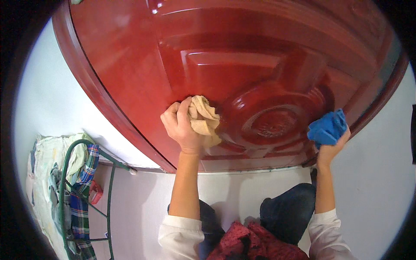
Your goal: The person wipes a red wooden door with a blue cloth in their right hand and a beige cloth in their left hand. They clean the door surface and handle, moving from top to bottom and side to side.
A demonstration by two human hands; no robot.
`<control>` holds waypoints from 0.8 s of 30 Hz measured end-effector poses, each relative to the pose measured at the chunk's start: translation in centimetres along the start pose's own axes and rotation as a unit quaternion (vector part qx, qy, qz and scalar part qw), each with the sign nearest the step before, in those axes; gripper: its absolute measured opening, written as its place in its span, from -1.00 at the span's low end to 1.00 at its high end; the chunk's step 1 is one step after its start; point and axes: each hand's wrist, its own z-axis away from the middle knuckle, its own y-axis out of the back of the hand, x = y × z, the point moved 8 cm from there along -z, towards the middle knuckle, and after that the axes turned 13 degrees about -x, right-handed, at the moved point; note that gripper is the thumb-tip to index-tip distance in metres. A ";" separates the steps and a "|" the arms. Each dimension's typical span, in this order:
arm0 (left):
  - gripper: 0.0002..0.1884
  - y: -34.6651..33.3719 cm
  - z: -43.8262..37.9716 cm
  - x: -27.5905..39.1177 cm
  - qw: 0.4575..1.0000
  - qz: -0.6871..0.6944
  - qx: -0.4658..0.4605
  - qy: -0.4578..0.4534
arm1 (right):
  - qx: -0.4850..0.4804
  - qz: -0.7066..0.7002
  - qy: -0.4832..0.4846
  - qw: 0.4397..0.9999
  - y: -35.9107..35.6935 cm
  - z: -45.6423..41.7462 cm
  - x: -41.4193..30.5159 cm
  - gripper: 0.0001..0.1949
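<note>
A glossy red door with moulded panels (pixel 130 74) stands before me. Near its lower part, my left hand (pixel 182 126) grips a crumpled yellow cloth (pixel 204 118) and holds it against the door's surface. Right of a round embossed medallion (pixel 274 123), close to the door's right edge, my right hand (pixel 334 146) holds a bunched blue cloth (pixel 327 128). Whether the blue cloth touches the door I cannot tell.
On the left a green metal frame (pixel 110 182) holds piled clothes, among them a plaid garment (pixel 79 208). A red object (pixel 96 192) lies behind it. White wall (pixel 48 97) flanks the door frame; pale floor (pixel 143 208) lies below. My bent knees are under my arms.
</note>
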 end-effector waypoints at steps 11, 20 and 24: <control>-0.56 -0.3 0.3 0.7 0.998 0.026 0.046 0.017 | 0.028 0.196 0.175 0.964 -7.1 1.3 -9.8 -0.68; -0.43 -0.9 0.7 0.6 0.999 0.033 0.040 0.019 | -0.139 0.174 0.444 0.868 -14.6 6.9 -17.2 -0.87; -0.43 -0.9 0.8 -0.1 1.000 -0.004 0.026 -0.015 | -0.220 0.132 0.630 0.733 -18.2 14.3 -16.7 -0.89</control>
